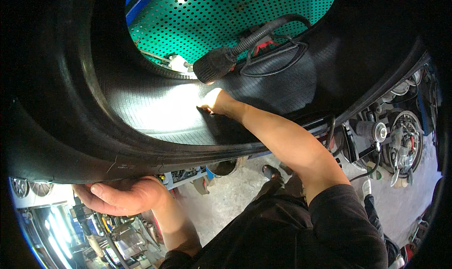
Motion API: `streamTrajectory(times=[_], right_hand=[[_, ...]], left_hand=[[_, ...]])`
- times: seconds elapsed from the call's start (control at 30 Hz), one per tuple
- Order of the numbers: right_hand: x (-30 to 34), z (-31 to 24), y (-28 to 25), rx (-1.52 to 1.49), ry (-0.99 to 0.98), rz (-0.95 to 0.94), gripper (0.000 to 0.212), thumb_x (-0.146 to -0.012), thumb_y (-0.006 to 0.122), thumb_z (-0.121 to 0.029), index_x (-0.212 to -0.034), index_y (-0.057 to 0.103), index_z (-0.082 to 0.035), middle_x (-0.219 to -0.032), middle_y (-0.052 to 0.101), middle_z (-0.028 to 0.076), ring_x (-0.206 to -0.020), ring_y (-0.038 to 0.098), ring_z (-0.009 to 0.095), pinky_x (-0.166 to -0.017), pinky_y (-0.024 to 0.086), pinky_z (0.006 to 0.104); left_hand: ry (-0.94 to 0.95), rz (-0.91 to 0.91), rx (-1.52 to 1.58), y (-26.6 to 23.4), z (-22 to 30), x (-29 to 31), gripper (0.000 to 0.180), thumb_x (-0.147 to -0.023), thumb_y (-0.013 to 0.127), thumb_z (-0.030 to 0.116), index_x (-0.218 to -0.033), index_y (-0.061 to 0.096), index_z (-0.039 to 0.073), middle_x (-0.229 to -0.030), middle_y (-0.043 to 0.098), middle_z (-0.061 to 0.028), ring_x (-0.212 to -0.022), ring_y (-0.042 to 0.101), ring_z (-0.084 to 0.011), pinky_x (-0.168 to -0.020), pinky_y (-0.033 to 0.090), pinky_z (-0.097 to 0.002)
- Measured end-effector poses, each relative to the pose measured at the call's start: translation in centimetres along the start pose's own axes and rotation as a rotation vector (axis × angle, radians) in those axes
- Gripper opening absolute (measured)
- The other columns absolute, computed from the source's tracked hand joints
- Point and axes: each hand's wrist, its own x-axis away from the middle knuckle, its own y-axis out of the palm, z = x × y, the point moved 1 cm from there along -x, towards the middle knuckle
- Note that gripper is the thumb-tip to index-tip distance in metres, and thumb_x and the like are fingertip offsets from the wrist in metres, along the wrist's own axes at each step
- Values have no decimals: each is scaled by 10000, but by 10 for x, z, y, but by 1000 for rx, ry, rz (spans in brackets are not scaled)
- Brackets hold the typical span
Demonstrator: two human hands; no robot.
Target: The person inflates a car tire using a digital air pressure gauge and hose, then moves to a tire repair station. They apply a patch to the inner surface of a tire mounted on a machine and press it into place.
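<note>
A large black tyre (263, 92) arches across the upper view, its inner lining brightly lit on the left. Inside it, my right hand (217, 101) is closed with its fingertips down against the lining. What sits between those fingers, if anything, is too small to make out. Just above this hand hangs the black head of a flexible-neck work lamp (214, 66), throwing light onto the lining. My left hand (125, 196) lies under the tyre's outer sidewall, touching it, thumb stretched out to the left; its other fingers are partly hidden.
Behind the tyre opening stands a green perforated panel (235, 10). A black cable (278, 73) loops beside the lamp neck. At right are a wheel-like assembly (404, 142) and a metal cylinder (376, 131). Tools and parts crowd the lower left. Another person's leg (374, 212) shows at lower right.
</note>
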Motion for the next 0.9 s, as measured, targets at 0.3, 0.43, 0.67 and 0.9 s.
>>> streamTrajectory(times=[0.3, 0.43, 0.67, 0.9], right_hand=[[-16, -5, 11, 422, -329, 493, 312, -937, 645, -415, -1091, 781, -181, -967, 773, 72, -883, 727, 260, -805, 556, 384], [-16, -2, 17, 49, -148, 414, 290, -886, 692, -448, -1030, 776, -211, -1013, 739, 76, -995, 668, 309, -836, 554, 417], [-8, 14, 25, 68, -265, 506, 281, -898, 707, -388, -999, 771, -133, -927, 743, 89, -889, 685, 299, -824, 546, 412], [31, 31, 8, 32, -107, 296, 241, -919, 694, -338, -1010, 737, -119, -932, 716, 72, -869, 661, 260, -800, 532, 381]], left_hand=[[-138, 22, 5, 3, 9, 3, 527, -1014, 503, 308, -1309, 570, -122, -1341, 580, -251, -1195, 574, -324, -1058, 436, -423], [-211, -89, 176, -1, 10, 2, 663, -994, 459, 386, -1445, 417, -98, -1429, 494, -246, -1286, 512, -342, -1090, 398, -438], [-95, -261, 113, -23, -4, -3, 807, -955, 508, 506, -1476, 372, -95, -1453, 444, -217, -1321, 451, -327, -1119, 338, -437], [-115, -167, 137, -19, -2, -5, 704, -771, 758, 433, -1257, 628, -60, -1277, 615, -234, -1182, 576, -382, -1034, 447, -455]])
